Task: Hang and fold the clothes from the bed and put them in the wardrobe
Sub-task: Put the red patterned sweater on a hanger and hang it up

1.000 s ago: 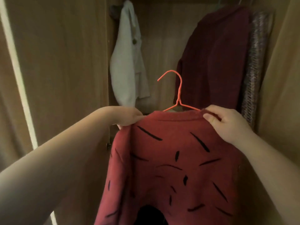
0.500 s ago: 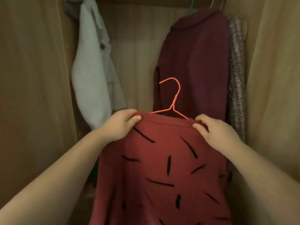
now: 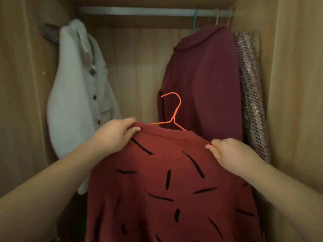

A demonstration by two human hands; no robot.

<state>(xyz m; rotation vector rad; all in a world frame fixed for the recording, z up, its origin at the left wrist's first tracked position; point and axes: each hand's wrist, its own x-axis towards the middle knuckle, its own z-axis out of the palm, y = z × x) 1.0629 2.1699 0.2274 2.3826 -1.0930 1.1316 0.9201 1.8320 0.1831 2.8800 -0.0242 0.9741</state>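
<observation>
Up inside the wardrobe [image 3: 297,84], both hands hold a red sweater [image 3: 166,180] on an orange hanger [image 3: 172,117]. Left hand [image 3: 113,135] pinches one shoulder, right hand [image 3: 230,154] the other, fingers closed on the knit. Its hook sits well below the rail [image 3: 139,11], probably free, between a white jacket [image 3: 78,95] and a maroon coat [image 3: 206,81].

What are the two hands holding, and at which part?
Left hand and right hand each grip one shoulder of the red sweater, which is on the orange hanger.
</observation>
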